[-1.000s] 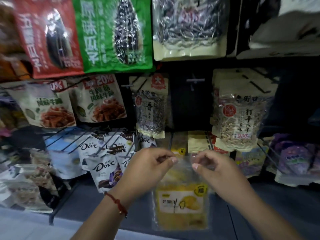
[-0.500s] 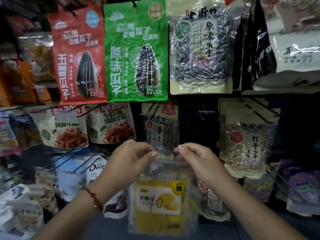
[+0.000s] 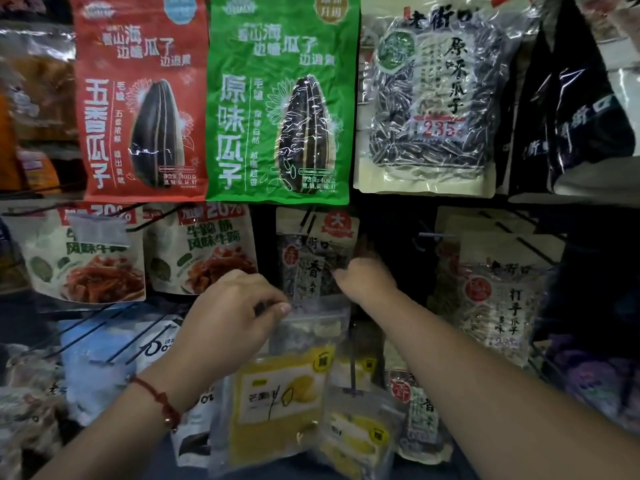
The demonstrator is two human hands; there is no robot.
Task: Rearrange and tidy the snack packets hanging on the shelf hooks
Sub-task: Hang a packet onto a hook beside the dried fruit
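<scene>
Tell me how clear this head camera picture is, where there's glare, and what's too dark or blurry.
Head view: glare streaks the glossy green seed packet and the clear seed bag; lower shelves sit in dim shadow; the right hand looks smeared; wide-angle bending curves the edges; the yellow mango packet label stays readable.

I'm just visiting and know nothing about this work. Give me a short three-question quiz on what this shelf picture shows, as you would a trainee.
1. True or false: the left hand pinches the top of the clear mango packet.
2. Which packet hangs directly right of the red seed packet? A) purple B) green C) orange
3. Fill in: the large number printed on the clear seed bag at upper right is ___.

Key: 1 true. 2 B, the green seed packet. 3: 235.

The right hand reaches towards the shelf beside a smaller seed bag; its grip is unclear.
</scene>
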